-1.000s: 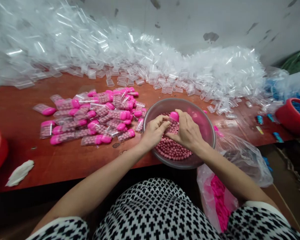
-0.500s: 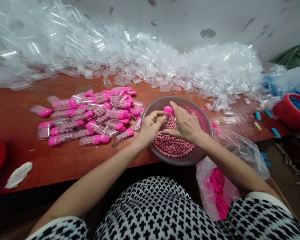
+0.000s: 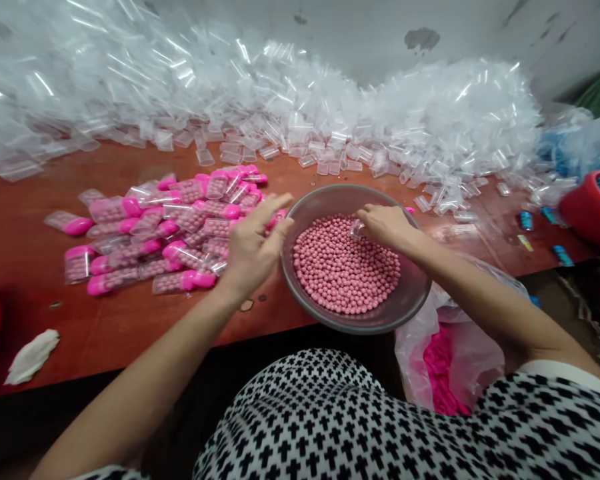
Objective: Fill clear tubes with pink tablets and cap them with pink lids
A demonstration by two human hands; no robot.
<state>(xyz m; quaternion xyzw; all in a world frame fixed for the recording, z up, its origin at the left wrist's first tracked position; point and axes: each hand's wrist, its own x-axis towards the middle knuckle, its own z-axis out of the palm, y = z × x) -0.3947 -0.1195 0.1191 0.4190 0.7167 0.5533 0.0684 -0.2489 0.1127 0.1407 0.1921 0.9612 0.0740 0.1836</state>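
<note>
A grey bowl (image 3: 415, 293) holds a heap of round pink beads (image 3: 347, 273). Over the beads, inside the bowl, my right hand (image 3: 385, 223) is closed on a small clear plastic bottle (image 3: 356, 229), of which only one end shows. My left hand (image 3: 254, 250) is just left of the bowl, open, with thumb and fingers apart. It hovers by the right side of a pile of bead-filled bottles (image 3: 185, 217) with bright pink caps, hiding part of that pile.
A large heap of clear bottles (image 3: 300, 113) lines the back of the red-brown table (image 3: 145, 320). At right are a red tub (image 3: 587, 210) and blue pieces. A plastic bag (image 3: 473, 367) with pink caps (image 3: 443, 373) hangs below the table edge. A white scrap (image 3: 33, 357) lies front left.
My left hand has moved left, out of the bowl, and opened. The pink-capped bottle has left the space between my hands. My right hand has gone down into the bowl with a clear bottle.
</note>
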